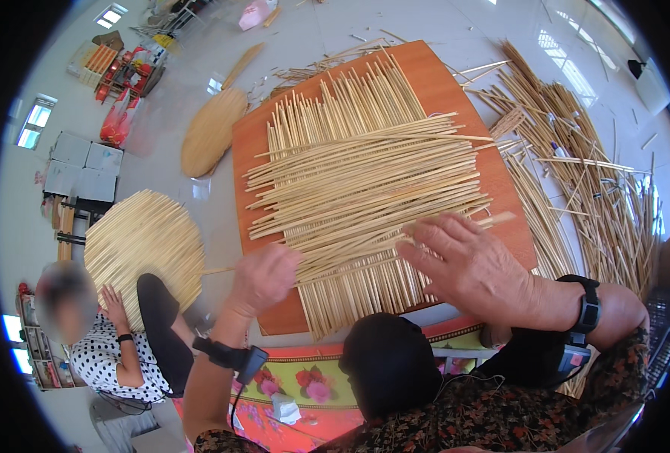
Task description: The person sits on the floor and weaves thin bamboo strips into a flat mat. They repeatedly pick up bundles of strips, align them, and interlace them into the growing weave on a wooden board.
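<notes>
A mat of pale, dry plant stalks (350, 300) lies on a reddish-brown board (467, 83). One layer runs away from me, and a second layer of loose stalks (365, 181) crosses over it. Low over the near-left side of the pile, my left hand (265, 278) is closed on a thin stalk, whose end pokes out to the left. My right hand (474, 268) bends over the near-right part of the layer, thumb and fingers closing about the same stalk. Its palm side is hidden.
Bundles of stalks (584, 166) lie on the floor at right. Left of the board sits a flat oval wooden piece (214, 132). Another person (124, 362) at far left touches a round stalk mat (145, 241). A flowered cloth (305, 385) is near me.
</notes>
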The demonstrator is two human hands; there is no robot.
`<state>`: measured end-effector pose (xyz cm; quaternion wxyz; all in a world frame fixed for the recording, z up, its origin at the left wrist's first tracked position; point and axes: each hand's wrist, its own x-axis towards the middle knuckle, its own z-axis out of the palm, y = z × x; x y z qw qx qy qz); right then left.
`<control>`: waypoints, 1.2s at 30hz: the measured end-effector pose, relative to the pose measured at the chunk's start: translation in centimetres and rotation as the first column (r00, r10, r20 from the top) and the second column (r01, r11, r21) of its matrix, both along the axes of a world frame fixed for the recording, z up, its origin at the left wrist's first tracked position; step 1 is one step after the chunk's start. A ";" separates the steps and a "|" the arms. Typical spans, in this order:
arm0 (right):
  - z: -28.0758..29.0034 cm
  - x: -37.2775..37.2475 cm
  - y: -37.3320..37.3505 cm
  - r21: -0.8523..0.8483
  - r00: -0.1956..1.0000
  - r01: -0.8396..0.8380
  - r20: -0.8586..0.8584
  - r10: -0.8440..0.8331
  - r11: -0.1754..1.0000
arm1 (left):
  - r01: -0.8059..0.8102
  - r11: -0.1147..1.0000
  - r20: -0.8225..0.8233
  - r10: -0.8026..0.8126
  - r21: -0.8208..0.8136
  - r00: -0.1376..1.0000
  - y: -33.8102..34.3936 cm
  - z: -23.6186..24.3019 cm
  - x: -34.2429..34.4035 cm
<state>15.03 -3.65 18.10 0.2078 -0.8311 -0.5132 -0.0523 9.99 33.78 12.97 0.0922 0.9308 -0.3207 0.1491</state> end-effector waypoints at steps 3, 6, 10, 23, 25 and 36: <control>-0.8 0.5 0.0 -0.096 0.997 0.070 0.036 -0.066 0.993 | 0.103 0.985 -0.036 -0.109 -0.139 0.993 -4.7 0.7 -0.1; -1.3 0.6 -1.3 -0.353 0.982 0.078 -0.135 -0.133 0.932 | 0.162 0.937 -0.189 -0.227 -0.309 0.955 -7.9 0.6 2.8; -1.8 0.3 -3.1 -0.362 0.981 0.128 -0.091 -0.172 0.923 | -0.008 0.903 -0.445 -0.204 -0.430 0.872 -9.2 -2.3 11.5; -3.6 0.6 -2.9 -0.416 0.989 0.062 -0.096 -0.112 0.907 | -0.123 0.969 -0.015 0.129 0.213 0.992 -9.1 -12.8 26.1; -3.5 0.7 -3.0 -0.435 0.986 0.072 -0.104 -0.130 0.897 | -0.100 0.974 0.036 0.095 0.205 0.995 -8.8 -12.5 25.8; -0.3 1.9 -2.1 -0.094 0.941 0.256 0.250 -0.226 0.962 | 0.059 0.891 -0.303 -0.214 -0.450 0.928 -15.6 -0.2 7.8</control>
